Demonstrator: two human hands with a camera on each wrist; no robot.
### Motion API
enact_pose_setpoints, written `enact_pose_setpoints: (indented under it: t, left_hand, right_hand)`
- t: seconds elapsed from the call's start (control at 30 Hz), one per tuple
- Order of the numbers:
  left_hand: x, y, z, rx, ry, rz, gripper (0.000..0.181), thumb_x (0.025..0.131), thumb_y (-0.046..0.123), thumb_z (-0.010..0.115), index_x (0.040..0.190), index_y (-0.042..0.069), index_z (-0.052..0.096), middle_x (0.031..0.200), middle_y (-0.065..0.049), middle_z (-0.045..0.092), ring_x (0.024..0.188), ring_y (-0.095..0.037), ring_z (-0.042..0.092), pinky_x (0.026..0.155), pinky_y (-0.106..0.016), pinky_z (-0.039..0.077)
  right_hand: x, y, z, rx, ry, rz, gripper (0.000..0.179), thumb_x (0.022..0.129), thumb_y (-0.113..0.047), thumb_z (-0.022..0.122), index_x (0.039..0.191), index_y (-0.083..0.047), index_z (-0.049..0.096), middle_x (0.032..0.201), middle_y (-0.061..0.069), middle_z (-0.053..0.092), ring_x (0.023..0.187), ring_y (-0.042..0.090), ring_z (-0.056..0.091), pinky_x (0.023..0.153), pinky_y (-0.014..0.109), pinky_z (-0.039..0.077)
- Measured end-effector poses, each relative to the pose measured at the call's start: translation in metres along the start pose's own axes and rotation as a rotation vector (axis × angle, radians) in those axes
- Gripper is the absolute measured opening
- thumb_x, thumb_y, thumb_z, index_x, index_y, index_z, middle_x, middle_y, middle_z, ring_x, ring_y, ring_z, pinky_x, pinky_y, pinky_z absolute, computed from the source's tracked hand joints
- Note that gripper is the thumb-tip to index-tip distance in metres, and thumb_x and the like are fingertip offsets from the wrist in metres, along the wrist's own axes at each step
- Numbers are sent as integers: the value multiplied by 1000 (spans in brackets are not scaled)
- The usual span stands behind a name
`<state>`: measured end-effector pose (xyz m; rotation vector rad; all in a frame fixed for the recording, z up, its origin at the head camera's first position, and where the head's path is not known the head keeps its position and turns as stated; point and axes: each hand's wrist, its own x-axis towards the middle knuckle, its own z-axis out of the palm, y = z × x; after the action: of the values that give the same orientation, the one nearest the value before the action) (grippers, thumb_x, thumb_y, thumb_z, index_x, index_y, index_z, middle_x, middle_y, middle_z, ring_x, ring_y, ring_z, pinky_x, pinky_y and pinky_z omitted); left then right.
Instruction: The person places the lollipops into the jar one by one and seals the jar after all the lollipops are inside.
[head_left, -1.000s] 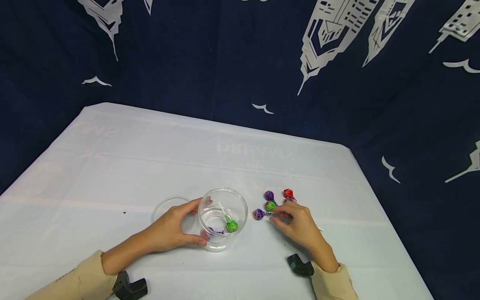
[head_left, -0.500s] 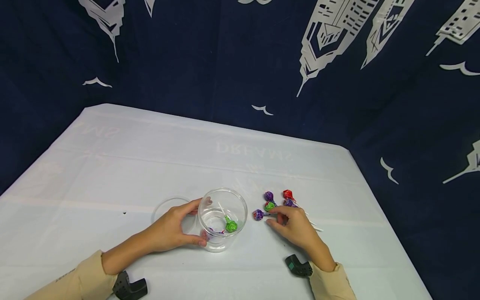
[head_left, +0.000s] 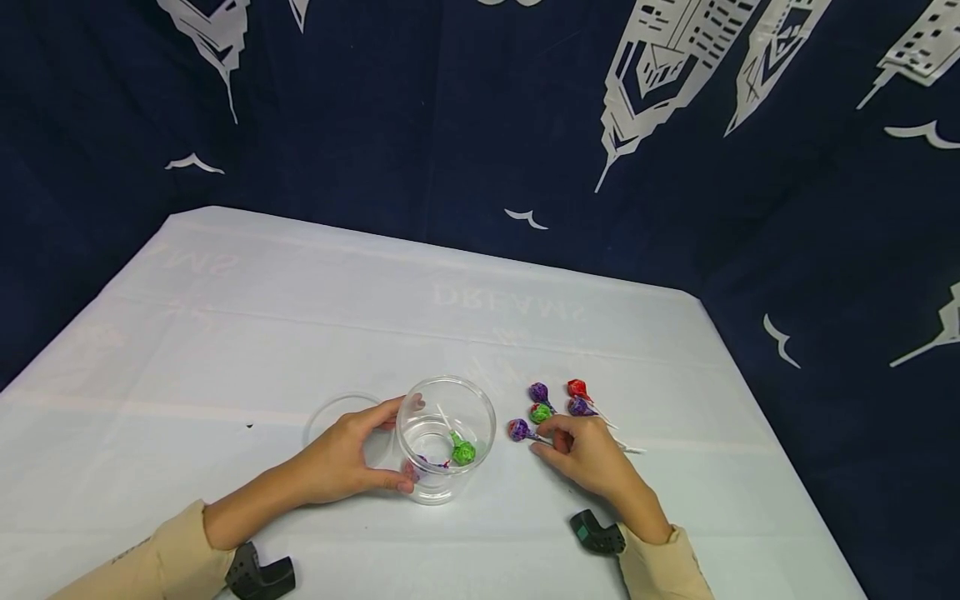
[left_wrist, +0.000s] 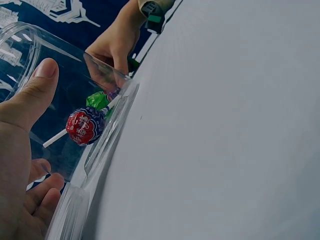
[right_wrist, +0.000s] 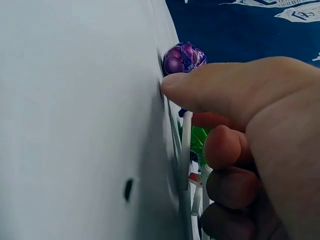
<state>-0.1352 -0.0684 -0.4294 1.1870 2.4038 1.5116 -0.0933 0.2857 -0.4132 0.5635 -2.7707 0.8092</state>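
My left hand (head_left: 341, 458) grips a clear plastic jar (head_left: 431, 493) from its left side, thumb at the near side and fingers round the far side. Inside lie a green-wrapped lollipop (head_left: 463, 452) and a red-and-blue lollipop (left_wrist: 85, 126), seen through the wall in the left wrist view. To the jar's right, my right hand (head_left: 592, 454) pinches the stick of a purple-and-red lollipop (head_left: 518, 430) between thumb and index finger, low over the table. Its wrapped head (right_wrist: 184, 57) shows beyond the thumb in the right wrist view.
Just beyond the right hand lie a green lollipop (head_left: 540, 412), two purple ones (head_left: 538, 392) and a red one (head_left: 577, 388), their white sticks pointing right. A clear round lid (head_left: 318, 414) lies behind the left hand. White cloth (head_left: 300, 333) covers the table.
My right hand has shifted slightly left and its fingertips have come down onto the nearest lollipop's stick, which has turned a little. The left hand and the jar stay put.
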Motion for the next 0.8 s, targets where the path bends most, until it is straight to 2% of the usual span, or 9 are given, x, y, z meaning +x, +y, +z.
enact_pose_setpoints:
  t: [0.33,0.8]
  left_hand:
    - [0,0,0,7,-2,-6,96,67,41,90,147,13,45,135,-1,60,117,-14,59,103,-46,45]
    - [0,-1,0,5,-2,8,95,69,39,90,147,11,45,134,-4,61,116,-19,61,102,-46,46]
  right_hand:
    - [1,-2,0,-22,-47,5,10,79,-5,81,82,-6,72,57,-17,40,50,-5,33,44,18,35]
    - [1,-4,-1,-64,-48,-23,10,80,-3,78,77,-10,71,55,-19,36,50,-7,29,46,18,33]
